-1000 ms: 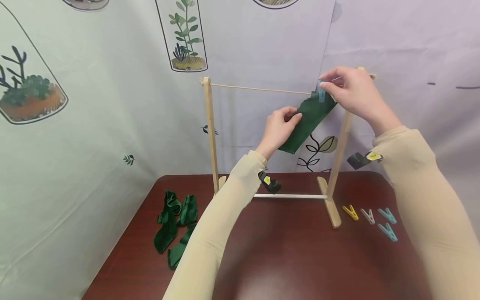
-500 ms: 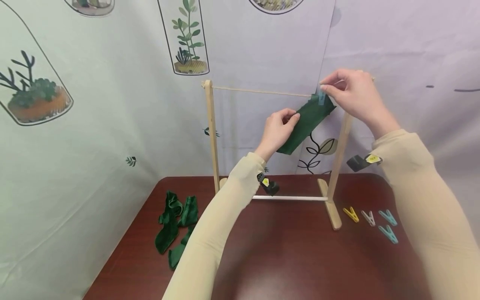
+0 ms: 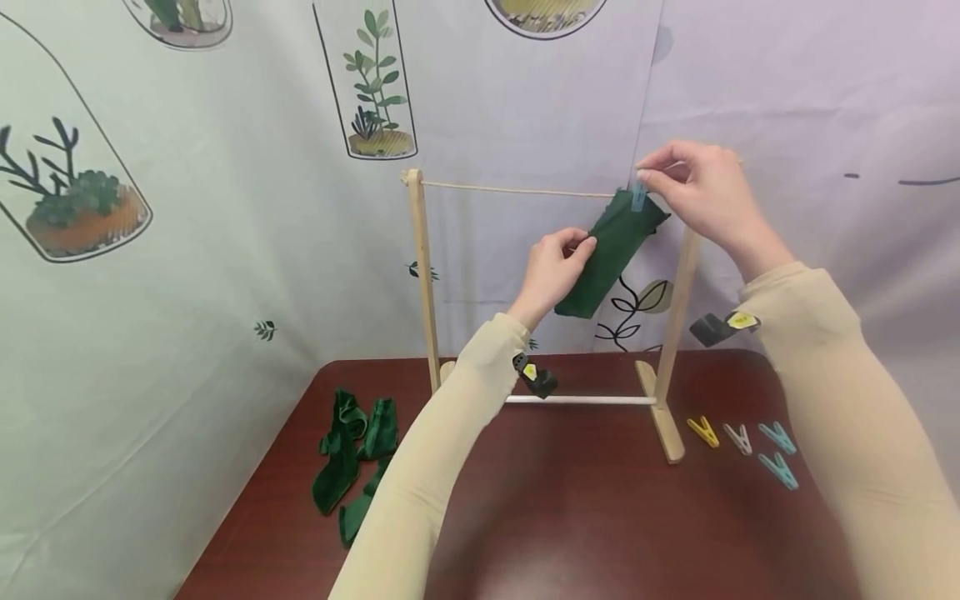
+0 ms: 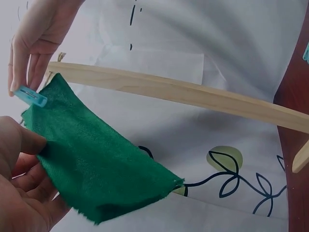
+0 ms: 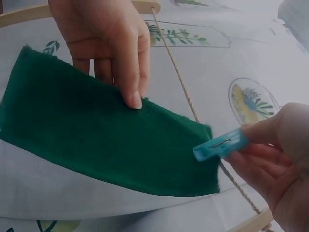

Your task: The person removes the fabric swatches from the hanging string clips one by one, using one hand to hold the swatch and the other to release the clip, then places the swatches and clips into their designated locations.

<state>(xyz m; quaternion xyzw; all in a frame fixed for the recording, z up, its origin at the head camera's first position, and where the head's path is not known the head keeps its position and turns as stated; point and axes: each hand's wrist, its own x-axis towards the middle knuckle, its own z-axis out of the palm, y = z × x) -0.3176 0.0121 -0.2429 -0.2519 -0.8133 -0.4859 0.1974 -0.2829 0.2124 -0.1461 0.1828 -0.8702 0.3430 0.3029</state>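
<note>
A green cloth [image 3: 611, 254] hangs at a slant over the right part of the string [image 3: 517, 191] on a wooden frame. My left hand [image 3: 557, 271] pinches its left edge between thumb and fingers, as the right wrist view also shows. At the cloth's top, my right hand [image 3: 701, 196] pinches the handle end of a blue clothespin [image 5: 221, 145]. The clothespin's tip lies over the cloth's upper end, right by the string. In the left wrist view, the cloth [image 4: 101, 154] spreads out beside my left thumb, frayed along its lower edge.
Several green cloth pieces [image 3: 339, 467] lie at the table's left. A yellow clothespin [image 3: 703, 432], a white clothespin [image 3: 738, 439] and two blue clothespins [image 3: 778, 471] lie at the right. The frame's posts [image 3: 424, 283] rise from the dark red table [image 3: 555, 517], before a printed curtain.
The head view has tilted slightly upward. Near my left hand the cloth's lower end has swung a little and hangs somewhat steeper. Both hands keep their pinch on the cloth and clothespin.
</note>
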